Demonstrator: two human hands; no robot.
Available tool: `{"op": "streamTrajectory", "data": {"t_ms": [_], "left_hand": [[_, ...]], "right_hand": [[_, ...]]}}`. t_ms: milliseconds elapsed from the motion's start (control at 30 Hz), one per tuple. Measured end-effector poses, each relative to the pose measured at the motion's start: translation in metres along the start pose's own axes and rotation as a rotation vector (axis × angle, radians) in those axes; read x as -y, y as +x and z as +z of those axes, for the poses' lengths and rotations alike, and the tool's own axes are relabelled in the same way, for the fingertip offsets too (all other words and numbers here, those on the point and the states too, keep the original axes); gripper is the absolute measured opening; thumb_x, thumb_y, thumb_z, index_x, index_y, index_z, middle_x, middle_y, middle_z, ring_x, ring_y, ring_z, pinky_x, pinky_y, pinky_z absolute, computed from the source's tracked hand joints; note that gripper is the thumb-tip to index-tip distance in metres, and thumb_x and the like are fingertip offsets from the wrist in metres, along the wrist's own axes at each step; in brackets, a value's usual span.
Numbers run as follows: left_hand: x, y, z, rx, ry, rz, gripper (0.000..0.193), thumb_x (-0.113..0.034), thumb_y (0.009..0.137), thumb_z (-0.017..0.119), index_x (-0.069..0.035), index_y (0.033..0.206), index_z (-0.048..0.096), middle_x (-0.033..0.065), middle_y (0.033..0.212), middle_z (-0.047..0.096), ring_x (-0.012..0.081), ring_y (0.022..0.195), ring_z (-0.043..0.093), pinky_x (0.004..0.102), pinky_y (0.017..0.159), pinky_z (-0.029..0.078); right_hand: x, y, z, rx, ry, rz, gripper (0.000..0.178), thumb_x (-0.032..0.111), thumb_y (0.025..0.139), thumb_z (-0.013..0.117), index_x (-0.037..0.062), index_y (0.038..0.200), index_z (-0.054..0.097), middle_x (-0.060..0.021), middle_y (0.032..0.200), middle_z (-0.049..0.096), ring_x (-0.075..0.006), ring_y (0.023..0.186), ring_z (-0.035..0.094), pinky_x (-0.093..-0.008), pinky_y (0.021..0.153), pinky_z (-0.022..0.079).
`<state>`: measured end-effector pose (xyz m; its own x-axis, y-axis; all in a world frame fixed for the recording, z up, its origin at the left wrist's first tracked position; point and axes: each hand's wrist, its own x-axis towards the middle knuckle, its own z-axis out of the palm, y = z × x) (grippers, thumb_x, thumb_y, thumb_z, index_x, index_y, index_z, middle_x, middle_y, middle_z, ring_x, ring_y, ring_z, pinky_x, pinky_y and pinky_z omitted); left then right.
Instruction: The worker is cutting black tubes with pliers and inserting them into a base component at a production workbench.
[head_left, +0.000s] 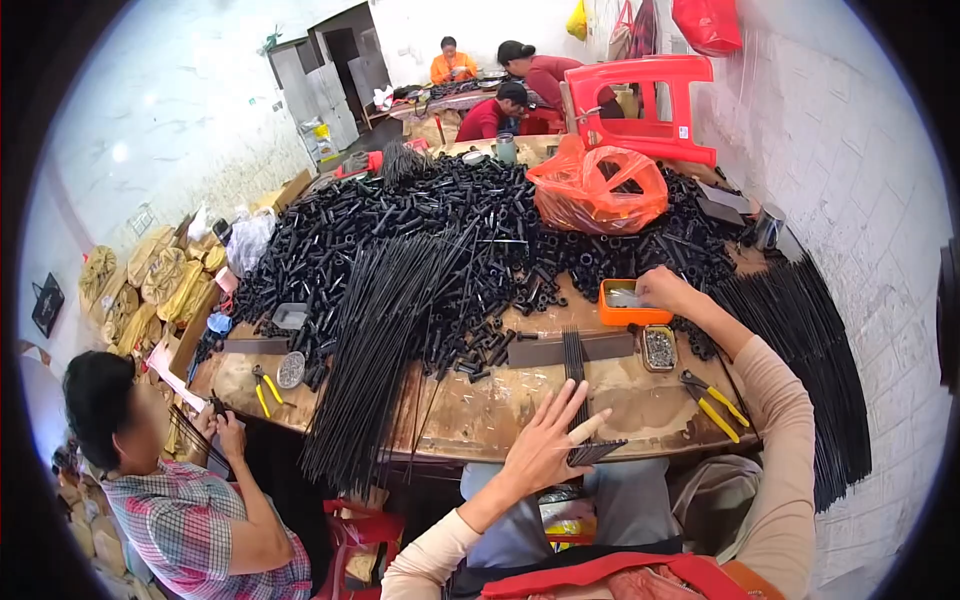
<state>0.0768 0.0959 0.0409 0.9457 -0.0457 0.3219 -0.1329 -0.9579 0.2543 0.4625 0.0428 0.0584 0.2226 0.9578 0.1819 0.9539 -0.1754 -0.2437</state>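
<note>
1. Several thin black rods (574, 358) run under L hand (542, 440) to table's (470, 415) near edge; L fingers splayed wide over them.
2. R hand (668, 292) dips in orange box (625, 317), fingers bunched narrow; can't tell if gripping.
3. Bare wood btwn L hand & big rod pile (385, 340), which juts past near edge.
4. Yellow-handled pliers (718, 420) nr R corner.
5. Worn wood top; white walls (820, 130), red plastic chair (640, 72) by far edge.

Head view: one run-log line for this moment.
left hand: on black rods | right hand: at orange box | nearby: small tin, yellow-handled pliers
</note>
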Motion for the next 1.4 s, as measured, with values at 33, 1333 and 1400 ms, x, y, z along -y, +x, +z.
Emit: {"op": "streamTrajectory", "data": {"t_ms": [33, 1333, 1400], "left_hand": [[0.004, 0.003, 0.006, 0.006, -0.022, -0.032, 0.092, -0.044, 0.069, 0.078, -0.018, 0.146, 0.036, 0.0213, 0.153, 0.022, 0.0376, 0.142, 0.021, 0.0459, 0.116, 0.021], [0.008, 0.004, 0.019, 0.026, -0.054, -0.096, 0.079, 0.006, 0.064, 0.053, -0.017, 0.139, 0.049, 0.0204, 0.149, 0.033, 0.0349, 0.139, 0.032, 0.0453, 0.113, 0.028], [0.008, 0.004, 0.02, 0.0, -0.062, -0.098, 0.079, 0.006, 0.064, 0.053, -0.018, 0.139, 0.049, 0.02, 0.149, 0.033, 0.0344, 0.139, 0.031, 0.0453, 0.113, 0.029]], "right_hand": [[-0.005, 0.004, 0.001, 0.005, 0.002, -0.002, 0.014, 0.013, 0.073, 0.065, 0.0017, 0.08, 0.07, -0.0173, 0.077, 0.068, -0.0349, 0.076, 0.066, -0.0408, 0.071, 0.054], [0.098, -0.025, 0.031, -0.037, -0.014, -0.232, 0.025, 0.003, 0.078, 0.058, 0.0038, 0.102, 0.065, -0.0149, 0.089, 0.057, -0.0353, 0.083, 0.062, -0.0444, 0.072, 0.051], [0.095, -0.024, 0.031, -0.019, -0.028, -0.243, 0.025, 0.003, 0.078, 0.057, 0.0038, 0.102, 0.065, -0.0154, 0.09, 0.057, -0.0353, 0.083, 0.061, -0.045, 0.073, 0.051]]}}
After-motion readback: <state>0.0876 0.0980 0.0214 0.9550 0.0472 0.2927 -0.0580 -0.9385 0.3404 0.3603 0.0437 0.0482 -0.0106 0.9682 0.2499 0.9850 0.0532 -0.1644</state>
